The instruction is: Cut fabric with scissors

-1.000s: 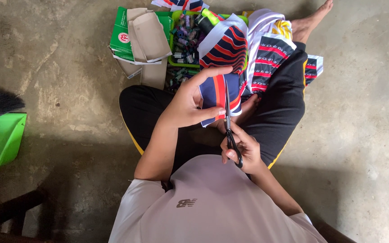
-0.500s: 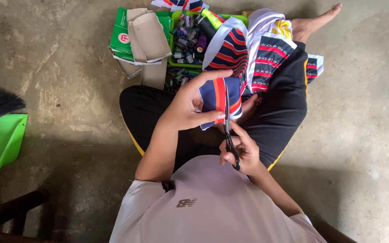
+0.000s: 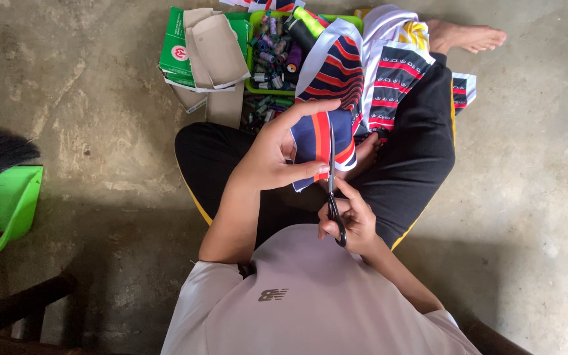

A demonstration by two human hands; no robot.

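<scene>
Here, left hand [image 3: 267, 158] pinched on striped cloth [image 3: 323, 141], right hand [image 3: 356, 220] closed around scissors [image 3: 332, 184].

Thread-spool tray [image 3: 356, 20] top centre of frame; cardboard box [image 3: 173, 52] left of it; dustpan [image 3: 4, 207] far left; fabric strip [image 3: 320, 141] centre, over lap.

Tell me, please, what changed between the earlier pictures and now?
Very little. The scissors in the right hand have advanced slightly up the striped fabric piece. The left hand keeps holding that piece up. The thread tray, green dustpan and seated pose stayed as before.
</scene>
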